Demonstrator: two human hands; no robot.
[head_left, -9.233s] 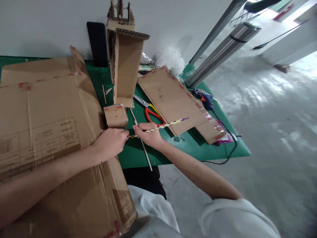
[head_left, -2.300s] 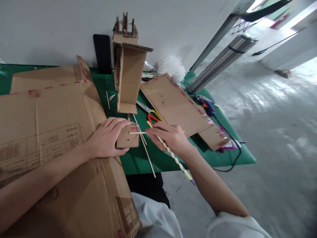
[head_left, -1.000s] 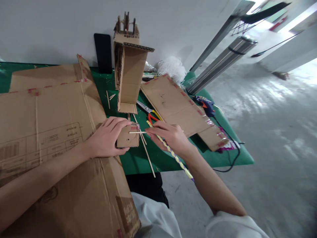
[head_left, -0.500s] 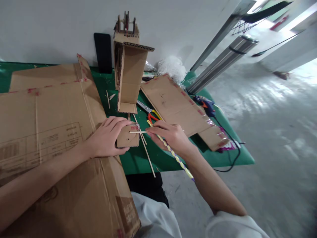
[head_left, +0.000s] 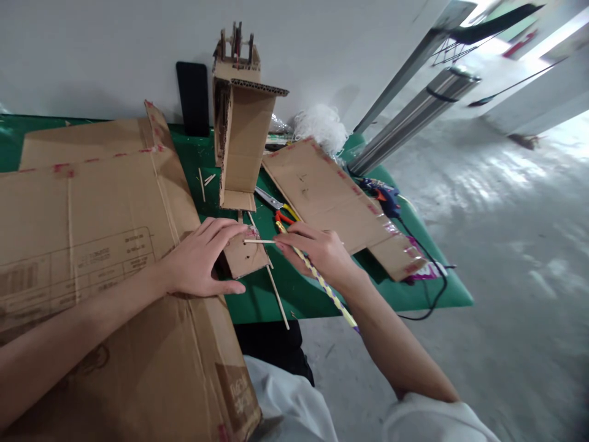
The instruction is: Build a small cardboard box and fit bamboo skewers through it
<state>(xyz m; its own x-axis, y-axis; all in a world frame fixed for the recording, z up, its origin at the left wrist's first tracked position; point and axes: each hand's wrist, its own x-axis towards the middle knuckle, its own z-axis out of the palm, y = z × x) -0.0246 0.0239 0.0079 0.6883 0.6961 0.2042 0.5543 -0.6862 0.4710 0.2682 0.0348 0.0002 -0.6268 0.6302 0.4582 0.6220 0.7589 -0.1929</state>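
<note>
My left hand (head_left: 202, 258) holds a small cardboard box (head_left: 248, 258) by its top edge, fingers curled over it and thumb away from its lower side. The box sits tilted and has small dark holes in its face. My right hand (head_left: 317, 248) pinches a thin wooden stick (head_left: 260, 241), whose far end meets the box face near a hole. A yellow and purple patterned pencil (head_left: 324, 285) is also gripped in my right hand, slanting down towards the forearm. Loose wooden sticks (head_left: 278, 298) lie on the green table just beyond and below the box.
A tall cardboard structure (head_left: 248, 141) stands behind my hands, beside a black phone (head_left: 192, 98). Scissors (head_left: 271, 199) lie near a flat cardboard sheet (head_left: 322, 190). A glue gun (head_left: 386, 196) with a cable is at the right. A large cardboard carton (head_left: 115, 202) covers the left.
The small box has turned and tilted, shifting slightly right. My left thumb has come away from its lower edge. The stick tip has moved slightly right and up with my right hand.
</note>
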